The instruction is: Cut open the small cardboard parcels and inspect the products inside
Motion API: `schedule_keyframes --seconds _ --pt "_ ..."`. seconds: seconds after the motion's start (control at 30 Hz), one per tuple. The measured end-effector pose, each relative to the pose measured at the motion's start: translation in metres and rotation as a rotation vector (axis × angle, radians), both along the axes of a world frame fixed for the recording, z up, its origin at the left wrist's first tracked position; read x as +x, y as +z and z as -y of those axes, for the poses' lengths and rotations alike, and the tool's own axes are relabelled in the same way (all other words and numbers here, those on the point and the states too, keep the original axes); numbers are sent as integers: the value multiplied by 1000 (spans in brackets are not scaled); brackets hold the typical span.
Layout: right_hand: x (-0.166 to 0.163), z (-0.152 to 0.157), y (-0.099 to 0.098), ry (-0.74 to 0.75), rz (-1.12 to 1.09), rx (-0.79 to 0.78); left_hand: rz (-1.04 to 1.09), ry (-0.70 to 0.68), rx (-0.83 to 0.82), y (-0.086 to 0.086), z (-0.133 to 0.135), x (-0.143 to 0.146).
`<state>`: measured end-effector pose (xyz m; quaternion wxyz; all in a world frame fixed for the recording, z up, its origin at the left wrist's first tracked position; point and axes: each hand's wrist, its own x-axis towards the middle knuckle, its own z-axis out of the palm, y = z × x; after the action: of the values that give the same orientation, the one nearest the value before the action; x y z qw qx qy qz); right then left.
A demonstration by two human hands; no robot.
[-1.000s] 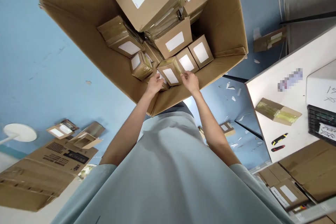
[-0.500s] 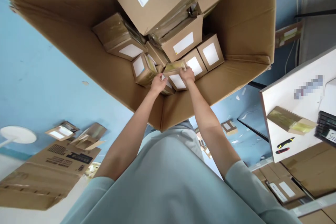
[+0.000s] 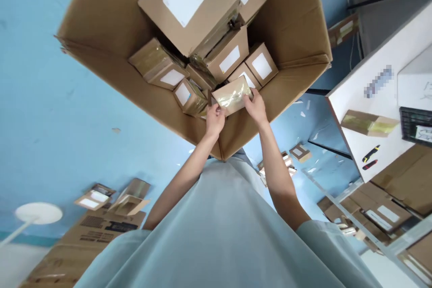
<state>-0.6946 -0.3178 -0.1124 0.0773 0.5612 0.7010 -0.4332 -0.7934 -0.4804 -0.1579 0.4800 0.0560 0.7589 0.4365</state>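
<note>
A big open cardboard carton holds several taped brown parcels with white labels. Both my hands reach into its near corner. Between them is a small taped parcel, its shiny taped side turned up. My left hand grips its left end and my right hand grips its right end, fingers closed on it. Right behind it lie two small labelled parcels and a larger labelled box. A big box sits on top of the pile.
To the right stands a white table with a taped parcel, two cutters and a black crate. Flattened cartons and small boxes lie on the blue floor at left; more boxes sit on a shelf at lower right.
The small parcel has been turned over between my hands: its white label faced me before, and its taped side faces up. The view has shifted a little.
</note>
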Motion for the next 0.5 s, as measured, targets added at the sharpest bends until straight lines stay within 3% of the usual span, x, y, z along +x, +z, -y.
schedule_keyframes --seconds 0.13,0.27,0.37,0.5 --pt "26 7 92 17 -287 209 0 -31 108 88 21 3" --pt "64 20 167 60 -394 427 74 -68 216 150 16 24" --pt "105 22 199 105 -372 563 192 -31 328 175 -4 60" --pt "174 6 205 113 -287 710 318 -64 393 183 -46 124"
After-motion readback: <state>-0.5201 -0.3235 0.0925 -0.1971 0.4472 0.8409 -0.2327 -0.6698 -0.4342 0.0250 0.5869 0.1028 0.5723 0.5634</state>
